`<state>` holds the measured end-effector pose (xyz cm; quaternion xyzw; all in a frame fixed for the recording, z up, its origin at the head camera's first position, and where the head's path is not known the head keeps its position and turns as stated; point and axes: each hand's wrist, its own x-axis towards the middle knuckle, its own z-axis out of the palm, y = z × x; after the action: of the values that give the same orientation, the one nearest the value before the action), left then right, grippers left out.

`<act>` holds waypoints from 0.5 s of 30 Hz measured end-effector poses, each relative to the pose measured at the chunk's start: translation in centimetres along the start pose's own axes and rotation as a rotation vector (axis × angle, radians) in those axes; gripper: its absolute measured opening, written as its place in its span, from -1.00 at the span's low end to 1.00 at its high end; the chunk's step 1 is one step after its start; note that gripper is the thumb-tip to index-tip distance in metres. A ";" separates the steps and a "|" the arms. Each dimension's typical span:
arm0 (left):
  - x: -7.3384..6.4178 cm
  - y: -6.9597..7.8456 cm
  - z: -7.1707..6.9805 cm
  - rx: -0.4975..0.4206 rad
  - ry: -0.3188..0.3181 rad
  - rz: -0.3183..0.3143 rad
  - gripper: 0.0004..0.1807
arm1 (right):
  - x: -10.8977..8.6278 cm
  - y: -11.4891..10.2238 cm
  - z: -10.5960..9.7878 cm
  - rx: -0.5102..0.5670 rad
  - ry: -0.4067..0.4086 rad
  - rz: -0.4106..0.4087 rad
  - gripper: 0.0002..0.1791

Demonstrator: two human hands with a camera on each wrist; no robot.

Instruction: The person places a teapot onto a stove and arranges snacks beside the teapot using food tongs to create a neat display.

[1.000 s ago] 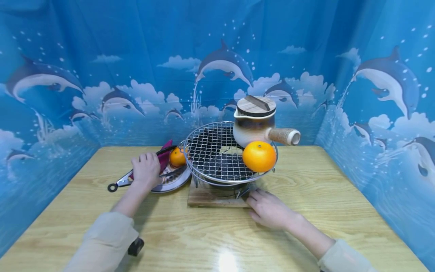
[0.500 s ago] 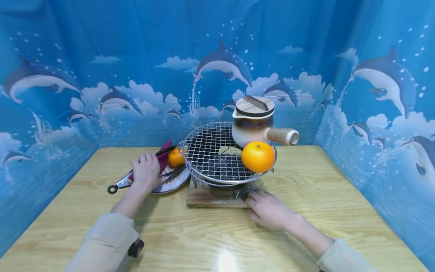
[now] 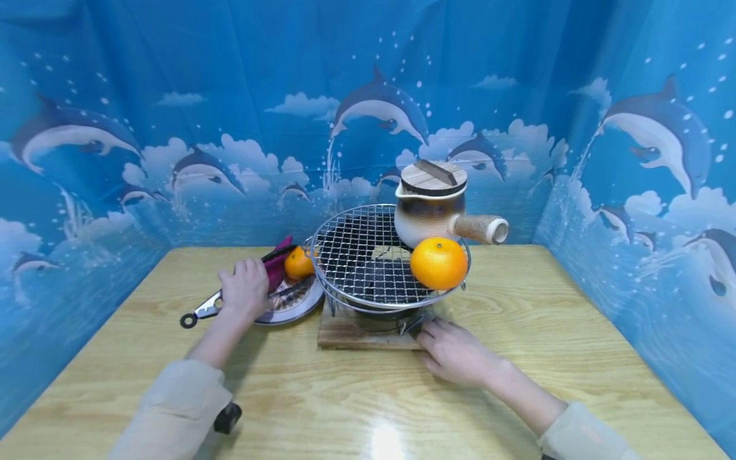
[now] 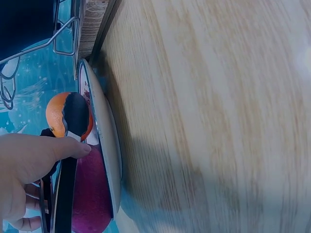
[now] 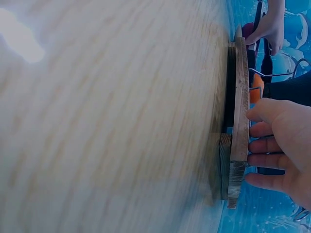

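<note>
In the head view my left hand (image 3: 244, 287) grips a pair of tongs (image 3: 201, 311) over the plate (image 3: 287, 313) at left. The black tong tips lie on either side of a small orange (image 3: 299, 262); in the left wrist view one tip (image 4: 76, 114) overlaps it. A purple, oblong thing like a sweet potato (image 4: 91, 191) lies on the plate beside the tongs. My right hand (image 3: 457, 350) rests its fairly straight fingertips on the near right corner of the wooden board (image 3: 368, 338) under the grill stove, holding nothing.
A round wire grill (image 3: 368, 255) tops the stove and stands higher than the plate. On it sit a larger orange (image 3: 439, 264) and a lidded clay pot (image 3: 428, 220), whose wrapped handle (image 3: 480, 230) juts right. A dolphin-print curtain (image 3: 230, 96) surrounds the table (image 3: 322, 396).
My left hand and the tongs have shifted very slightly left, and the small orange with them. My right hand stays at the board.
</note>
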<state>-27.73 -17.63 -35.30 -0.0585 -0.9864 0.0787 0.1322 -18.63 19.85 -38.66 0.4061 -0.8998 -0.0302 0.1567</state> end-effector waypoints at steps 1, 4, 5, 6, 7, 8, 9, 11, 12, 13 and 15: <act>0.0 0.0 -0.1 -0.002 0.003 0.000 -0.03 | 0.0 0.0 0.0 -0.001 0.001 -0.001 -0.73; 0.0 0.1 -0.3 -0.004 0.006 -0.002 -0.05 | 0.0 0.1 0.1 -0.004 0.003 -0.003 -0.74; 0.0 0.1 -0.3 -0.006 0.007 -0.004 -0.06 | 0.0 0.1 0.1 -0.005 0.003 -0.004 -0.75; 0.0 0.1 -0.3 -0.009 0.008 -0.007 -0.08 | 0.0 0.1 0.1 -0.006 0.002 -0.005 -0.75; 0.0 0.1 -0.4 -0.011 0.009 -0.009 -0.09 | 0.0 0.1 0.1 -0.007 0.002 -0.005 -0.75; 0.0 0.1 -0.4 -0.011 0.006 -0.012 -0.08 | 0.0 0.1 0.1 -0.007 0.001 -0.005 -0.75; 0.0 0.1 -0.4 -0.009 0.006 -0.013 -0.07 | 0.0 0.1 0.1 -0.006 0.000 -0.004 -0.75; 0.0 0.0 -0.5 -0.008 0.005 -0.016 -0.07 | 0.0 0.1 0.0 -0.006 0.000 -0.003 -0.75; 0.0 0.0 -0.5 -0.008 0.003 -0.018 -0.06 | 0.0 0.0 0.0 -0.007 0.001 -0.002 -0.74; 0.0 -0.1 -0.6 -0.007 0.001 -0.019 -0.04 | 0.0 0.0 0.0 -0.006 0.002 -0.001 -0.74; -0.1 -0.3 -0.6 -0.011 0.002 -0.021 -0.03 | 0.0 0.0 0.0 -0.006 0.002 0.002 -0.74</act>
<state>-27.51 -17.84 -34.67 -0.0490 -0.9872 0.0718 0.1335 -18.61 19.87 -38.64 0.4049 -0.8999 -0.0324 0.1588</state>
